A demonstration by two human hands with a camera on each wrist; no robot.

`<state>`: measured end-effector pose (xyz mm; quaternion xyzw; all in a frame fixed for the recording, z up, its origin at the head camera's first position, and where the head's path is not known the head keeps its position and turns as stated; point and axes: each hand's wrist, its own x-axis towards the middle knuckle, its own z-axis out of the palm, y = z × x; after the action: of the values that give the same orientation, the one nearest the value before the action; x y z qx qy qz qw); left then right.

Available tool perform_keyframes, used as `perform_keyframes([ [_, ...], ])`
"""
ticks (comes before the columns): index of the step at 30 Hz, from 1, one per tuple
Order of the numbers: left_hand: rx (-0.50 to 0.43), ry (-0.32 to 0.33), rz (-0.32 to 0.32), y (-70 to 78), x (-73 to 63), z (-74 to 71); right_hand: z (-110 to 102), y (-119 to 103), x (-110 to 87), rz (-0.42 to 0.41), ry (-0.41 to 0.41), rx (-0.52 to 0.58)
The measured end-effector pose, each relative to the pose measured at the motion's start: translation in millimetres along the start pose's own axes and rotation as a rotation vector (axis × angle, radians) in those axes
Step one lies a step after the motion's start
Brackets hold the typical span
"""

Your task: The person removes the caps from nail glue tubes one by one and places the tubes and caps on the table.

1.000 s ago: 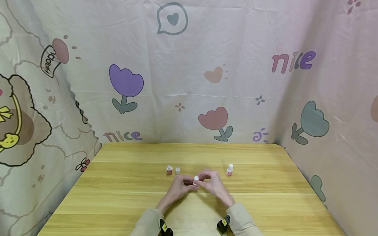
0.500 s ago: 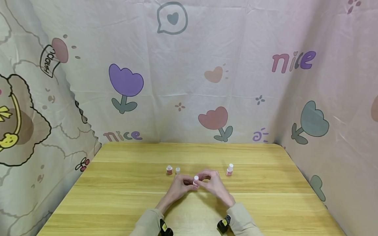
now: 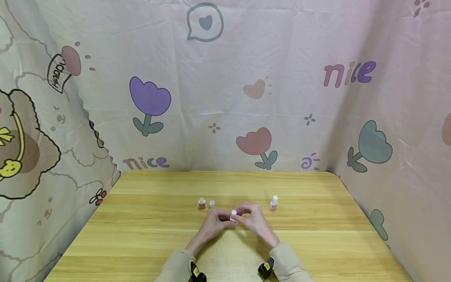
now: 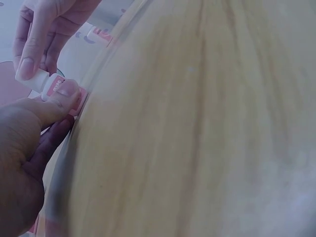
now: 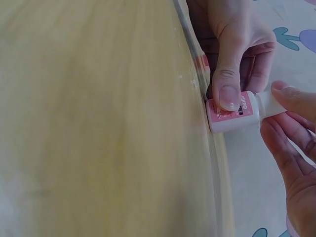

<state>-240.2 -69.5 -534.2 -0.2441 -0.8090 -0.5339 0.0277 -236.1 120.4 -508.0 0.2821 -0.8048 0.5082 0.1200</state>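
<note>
A small white bottle (image 5: 237,114) with a pink label stands upright between my two hands near the middle of the table. My left hand (image 3: 213,224) grips its labelled body, the thumb lying across the label in both wrist views. The white cap (image 4: 32,79) sits at the bottle's top, and my right hand (image 3: 256,222) pinches it between thumb and fingers. Just beyond my left hand is a small white piece (image 3: 211,203), its lower part hidden by that hand. Beside it stands a short bottle (image 3: 202,203) with a reddish label.
Another white bottle (image 3: 273,203) with a pink label and a white cap stands to the right, beyond my right hand. The wooden table (image 3: 148,231) ends at the back against a hanging patterned cloth (image 3: 211,78), which also runs along both sides.
</note>
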Motion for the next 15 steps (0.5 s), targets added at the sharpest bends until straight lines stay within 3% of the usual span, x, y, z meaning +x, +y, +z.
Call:
perform_keyframes([
  [7, -0.012, 0.005, 0.009, -2.2, 0.3, 0.1, -0.9, -4.0, -0.1, 0.004, -0.037, 0.010],
  [15, -0.030, 0.010, 0.002, -2.7, -0.8, 0.2, -11.7, -38.6, 1.5, 0.083, -0.034, 0.037],
])
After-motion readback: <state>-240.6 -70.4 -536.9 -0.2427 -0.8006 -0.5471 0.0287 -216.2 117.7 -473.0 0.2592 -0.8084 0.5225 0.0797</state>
